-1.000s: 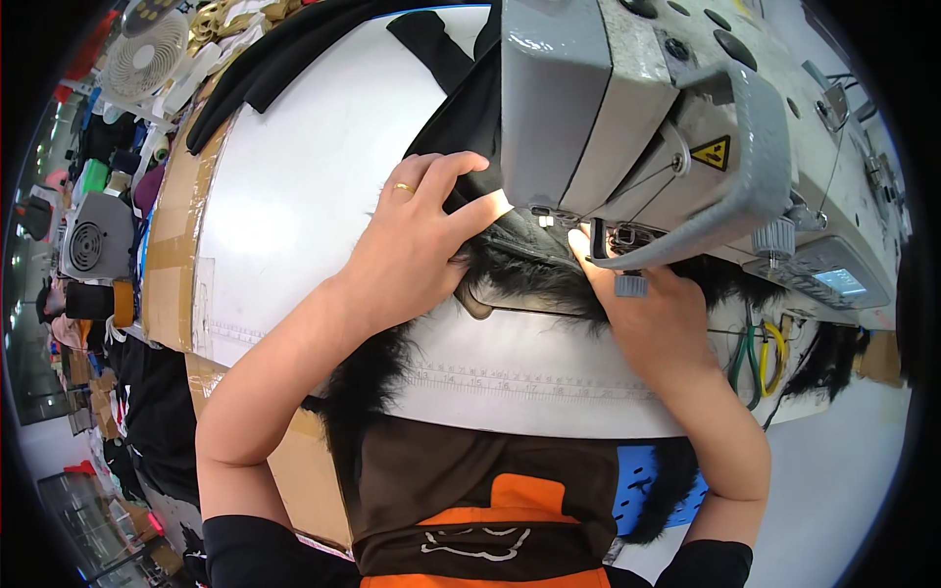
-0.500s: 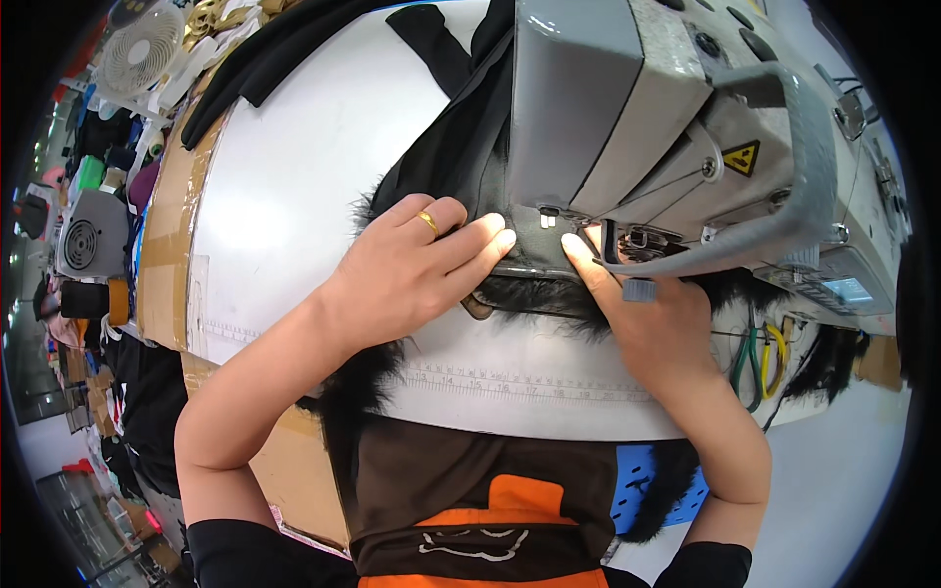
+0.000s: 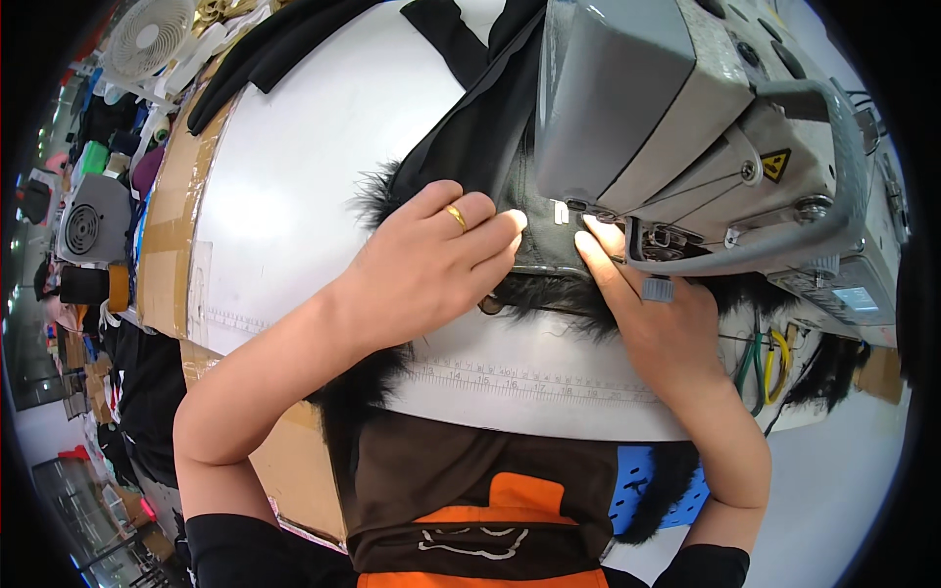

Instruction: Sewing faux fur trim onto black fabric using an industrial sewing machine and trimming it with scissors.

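Left hand: fingers curled on black fur-edged fabric; grip cannot be determined. Right hand: visible fingers extended upon it, beneath grey metal sewing machine.

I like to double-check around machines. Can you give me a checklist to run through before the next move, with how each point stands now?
1. Left hand on the black cloth: ok, fingertips at it.
2. Right hand well away from the stitching spot under the sewing machine: not ok, fingertips look very close.
3. Cloth between the hands flat: ok, no large fold shows.
4. Needle raised: cannot tell, too small and partly hidden.
5. Black fur trim away from the stitching spot: ok, where visible it lies on the near side.
6. Yellow-handled tool aside: ok, right of the right hand.
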Tool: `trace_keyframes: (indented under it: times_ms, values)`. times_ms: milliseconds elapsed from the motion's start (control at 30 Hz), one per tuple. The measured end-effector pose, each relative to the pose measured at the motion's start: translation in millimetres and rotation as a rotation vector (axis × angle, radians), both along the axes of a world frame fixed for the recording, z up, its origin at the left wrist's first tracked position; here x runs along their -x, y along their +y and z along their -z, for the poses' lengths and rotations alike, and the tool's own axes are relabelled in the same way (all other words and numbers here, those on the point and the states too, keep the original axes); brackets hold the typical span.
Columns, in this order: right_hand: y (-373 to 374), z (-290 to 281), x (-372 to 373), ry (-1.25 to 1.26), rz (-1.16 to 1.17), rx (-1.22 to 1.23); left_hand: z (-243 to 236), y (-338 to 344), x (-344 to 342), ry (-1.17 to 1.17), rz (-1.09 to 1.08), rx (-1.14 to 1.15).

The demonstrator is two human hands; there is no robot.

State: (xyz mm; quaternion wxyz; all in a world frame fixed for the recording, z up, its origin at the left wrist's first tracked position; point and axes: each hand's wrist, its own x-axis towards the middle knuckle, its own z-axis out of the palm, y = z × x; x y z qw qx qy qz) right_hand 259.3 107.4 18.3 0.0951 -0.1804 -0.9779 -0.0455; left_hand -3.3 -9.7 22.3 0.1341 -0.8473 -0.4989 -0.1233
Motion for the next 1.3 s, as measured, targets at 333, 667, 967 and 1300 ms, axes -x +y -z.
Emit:
trace_keyframes:
  times_ms: [333, 667, 967, 1300]
  values:
    - [-2.1, -1.3, 0.0, -0.052, 0.007, -0.02, -0.8, -0.4, 4.6, -0.011, -0.028, 0.091]
    - [6.0, 6.0, -11.7, -0.234, 0.135, -0.047, 2.3, 9.3, 9.3, -0.02, 0.007, 0.115]
    - [16.6, 12.6, -14.1, 0.058, -0.015, -0.131, 1.1, 15.2, 5.8, 0.022, -0.003, 0.109]
    - [14.6, 9.4, -14.6, -0.021, 0.019, -0.098, 2.8, 17.3, 4.1, 0.044, 0.001, 0.076]
